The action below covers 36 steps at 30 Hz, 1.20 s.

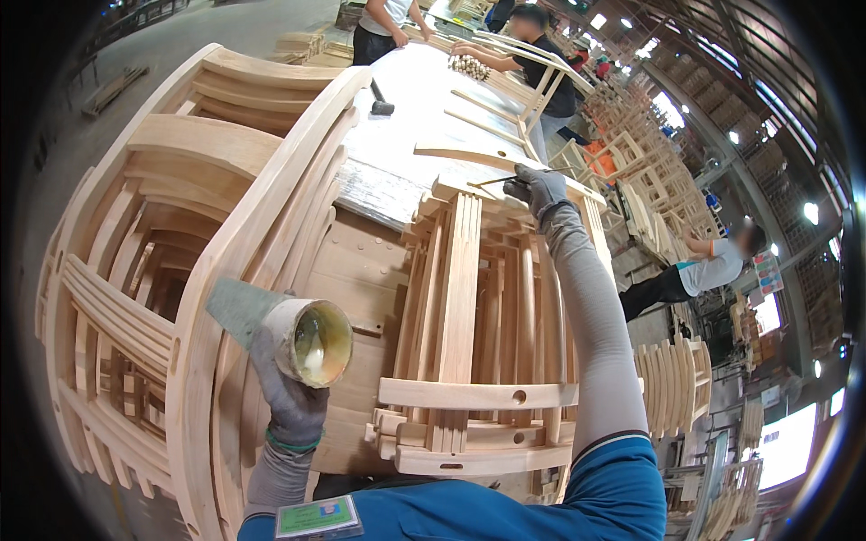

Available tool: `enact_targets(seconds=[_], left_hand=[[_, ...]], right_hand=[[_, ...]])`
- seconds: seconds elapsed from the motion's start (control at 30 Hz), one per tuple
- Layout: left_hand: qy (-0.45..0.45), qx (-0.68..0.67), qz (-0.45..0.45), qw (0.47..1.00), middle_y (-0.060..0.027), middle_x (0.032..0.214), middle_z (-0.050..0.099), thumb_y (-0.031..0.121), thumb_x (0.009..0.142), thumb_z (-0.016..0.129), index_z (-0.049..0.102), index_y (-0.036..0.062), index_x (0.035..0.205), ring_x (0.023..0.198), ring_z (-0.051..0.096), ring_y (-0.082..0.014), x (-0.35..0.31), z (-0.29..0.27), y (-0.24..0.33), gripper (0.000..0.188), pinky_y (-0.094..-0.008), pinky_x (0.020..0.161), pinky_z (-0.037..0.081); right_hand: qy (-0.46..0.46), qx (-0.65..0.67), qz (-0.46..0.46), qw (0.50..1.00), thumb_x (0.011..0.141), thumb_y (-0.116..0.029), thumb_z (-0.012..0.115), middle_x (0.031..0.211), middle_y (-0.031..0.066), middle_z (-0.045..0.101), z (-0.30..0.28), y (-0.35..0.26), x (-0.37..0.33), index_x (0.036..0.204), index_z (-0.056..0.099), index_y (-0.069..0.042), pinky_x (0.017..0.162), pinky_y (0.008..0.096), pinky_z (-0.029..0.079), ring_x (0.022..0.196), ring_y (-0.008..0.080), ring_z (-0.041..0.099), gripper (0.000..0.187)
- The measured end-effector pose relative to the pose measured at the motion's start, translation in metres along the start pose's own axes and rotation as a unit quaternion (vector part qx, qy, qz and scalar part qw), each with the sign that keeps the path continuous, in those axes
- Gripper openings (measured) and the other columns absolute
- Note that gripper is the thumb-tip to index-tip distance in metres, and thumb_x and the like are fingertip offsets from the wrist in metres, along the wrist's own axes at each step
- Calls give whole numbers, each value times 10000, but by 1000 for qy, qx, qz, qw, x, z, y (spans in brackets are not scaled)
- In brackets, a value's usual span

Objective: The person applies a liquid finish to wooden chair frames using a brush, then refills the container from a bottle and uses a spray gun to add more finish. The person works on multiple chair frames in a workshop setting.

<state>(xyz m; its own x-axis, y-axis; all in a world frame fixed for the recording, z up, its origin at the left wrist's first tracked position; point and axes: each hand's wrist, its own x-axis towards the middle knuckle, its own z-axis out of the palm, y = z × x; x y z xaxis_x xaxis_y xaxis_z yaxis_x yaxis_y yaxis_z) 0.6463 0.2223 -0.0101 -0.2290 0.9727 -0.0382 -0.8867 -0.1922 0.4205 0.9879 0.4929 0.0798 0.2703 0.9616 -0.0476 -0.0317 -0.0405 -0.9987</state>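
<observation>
Our left hand [293, 397], in a grey glove, is wrapped tight around a small round cup [311, 343] with pale glue pooled in the bottom, tipped so its mouth faces up toward us. It sits low on the left, just in front of the big stack of curved chair frames [180, 270]. Our right hand [538, 191], gloved too, is stretched way out with its fingers pinched shut on a thin stick [494, 182], the tip resting on or right above the far end of the slatted chair back [469, 343] lying in front of us. We can't quite tell if the tip actually touches the wood.

What could go sideways, as we see it: the cup is already tilted, so if that wrist rolls a little more while our eyes are on the far end, glue would run onto the frames below. The reach is long as well, so the stick could wander and smear glue outside the joint. Leaning in further could shove the chair back off its perch.

Beyond it there's a long workbench [406, 135] with a mallet [380, 97] on it, and other people working at the far end and off to the right.
</observation>
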Motion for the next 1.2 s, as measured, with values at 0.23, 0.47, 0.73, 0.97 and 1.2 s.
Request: enact_targets(seconds=[0.23, 0.47, 0.73, 0.97, 1.2], left_hand=[[-54, 19, -4, 998, -97, 1246, 511, 406, 945, 402, 409, 40, 1297, 1174, 475, -221, 2, 17, -7, 508, -377, 1028, 368], [-112, 190, 126, 967, -154, 1239, 487, 424, 933, 419, 363, 30, 1310, 1167, 478, -255, -17, 37, -8, 548, -381, 1020, 371], [-170, -45, -5, 984, -135, 1233, 488, 461, 855, 492, 366, 38, 1306, 1137, 501, -255, -36, 63, -11, 630, -409, 991, 406], [-134, 24, 44, 990, -189, 1287, 431, 555, 829, 458, 296, -1, 1338, 1162, 460, -350, -40, 65, -4, 771, -451, 1023, 371], [-223, -188, 5, 957, -193, 1320, 405, 555, 867, 392, 282, 4, 1348, 1201, 419, -355, -38, 69, -16, 740, -449, 1057, 314]], right_hand=[[-38, 49, -88, 994, 835, 25, 568, 882, 202, 605, -24, -30, -51, 924, 555, 131, 756, 362, 583, 803, 309, 652, 139], [-293, -19, -228, 928, 802, -5, 653, 861, 166, 658, 40, -71, -277, 937, 540, 23, 663, 286, 588, 742, 218, 672, 178], [-235, -95, -345, 904, 791, 31, 659, 887, 164, 654, 38, -19, -358, 972, 555, -12, 616, 296, 560, 796, 197, 659, 214], [-316, 27, -341, 885, 789, 65, 624, 1040, 233, 614, 10, -13, -402, 1027, 569, 16, 814, 414, 539, 985, 326, 616, 249], [-267, 85, -270, 921, 818, 51, 598, 1058, 254, 602, 17, -7, -399, 934, 558, 41, 812, 422, 537, 997, 357, 608, 123]])
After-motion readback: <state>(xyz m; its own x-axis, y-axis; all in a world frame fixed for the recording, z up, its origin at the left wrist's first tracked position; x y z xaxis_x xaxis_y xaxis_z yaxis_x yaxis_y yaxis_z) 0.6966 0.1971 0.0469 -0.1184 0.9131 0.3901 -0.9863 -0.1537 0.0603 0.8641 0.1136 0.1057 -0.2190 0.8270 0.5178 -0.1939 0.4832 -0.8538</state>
